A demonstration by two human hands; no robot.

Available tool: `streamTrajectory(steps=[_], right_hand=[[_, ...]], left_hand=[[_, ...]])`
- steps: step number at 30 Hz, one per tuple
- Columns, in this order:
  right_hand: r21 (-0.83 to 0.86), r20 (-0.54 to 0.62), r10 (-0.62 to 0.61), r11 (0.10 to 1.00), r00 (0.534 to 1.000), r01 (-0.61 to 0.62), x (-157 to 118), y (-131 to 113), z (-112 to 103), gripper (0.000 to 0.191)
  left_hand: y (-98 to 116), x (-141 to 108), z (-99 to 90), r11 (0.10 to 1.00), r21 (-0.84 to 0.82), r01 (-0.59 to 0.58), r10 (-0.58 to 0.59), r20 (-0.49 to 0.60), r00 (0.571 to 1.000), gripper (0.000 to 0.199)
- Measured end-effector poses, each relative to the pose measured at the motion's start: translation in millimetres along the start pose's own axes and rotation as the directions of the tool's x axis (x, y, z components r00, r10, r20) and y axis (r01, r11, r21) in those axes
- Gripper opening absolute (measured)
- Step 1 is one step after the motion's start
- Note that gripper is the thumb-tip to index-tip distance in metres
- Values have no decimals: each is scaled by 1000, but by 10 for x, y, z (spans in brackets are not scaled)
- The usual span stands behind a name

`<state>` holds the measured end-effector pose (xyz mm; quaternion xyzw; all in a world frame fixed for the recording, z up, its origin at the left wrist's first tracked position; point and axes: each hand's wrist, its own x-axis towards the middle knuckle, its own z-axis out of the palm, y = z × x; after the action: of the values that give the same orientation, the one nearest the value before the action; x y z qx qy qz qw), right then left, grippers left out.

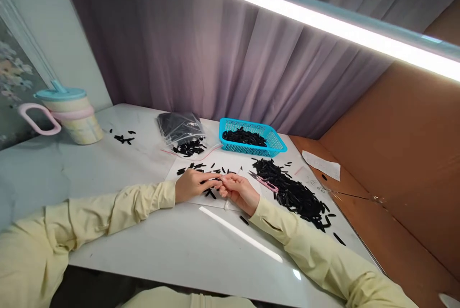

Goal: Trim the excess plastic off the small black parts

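Observation:
My left hand and my right hand meet over a white sheet of paper, fingertips pinched together. A small dark thing shows between the fingers, mostly hidden, so I cannot make out its kind. Behind and under the hands lie several loose black elongated pieces. A pale stick with a dark tip pokes out behind my right hand; whether it is held I cannot tell. To the right, pink-handled scissors rest against a large pile of similar black pieces.
A blue plastic basket with black pieces stands at the back. Left of it lies a clear bag with black contents. A lidded tumbler stands far left, near a few black pieces. A lit lamp hangs overhead.

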<state>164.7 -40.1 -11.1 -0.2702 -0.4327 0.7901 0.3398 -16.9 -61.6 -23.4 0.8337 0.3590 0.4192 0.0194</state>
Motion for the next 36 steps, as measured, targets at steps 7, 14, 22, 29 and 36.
streamTrajectory(steps=[7,14,22,29,36], right_hand=[[28,61,-23,999,998,22,-56,4,19,25],[32,102,-39,999,994,36,-58,1,13,21],[34,155,1,999,988,-7,-71,-28,-3,21],[34,173,-16,999,985,11,-82,-29,-19,18],[21,170,-23,1000,985,20,-96,-38,-21,16]], left_hand=[[-41,-17,-23,988,45,-145,146,-29,989,28],[1,3,-41,962,97,-256,259,-21,966,29],[33,20,-58,945,148,-292,300,-30,954,26],[42,26,-72,943,158,-294,298,-1,955,29],[27,23,-77,943,161,-292,286,56,956,32]])
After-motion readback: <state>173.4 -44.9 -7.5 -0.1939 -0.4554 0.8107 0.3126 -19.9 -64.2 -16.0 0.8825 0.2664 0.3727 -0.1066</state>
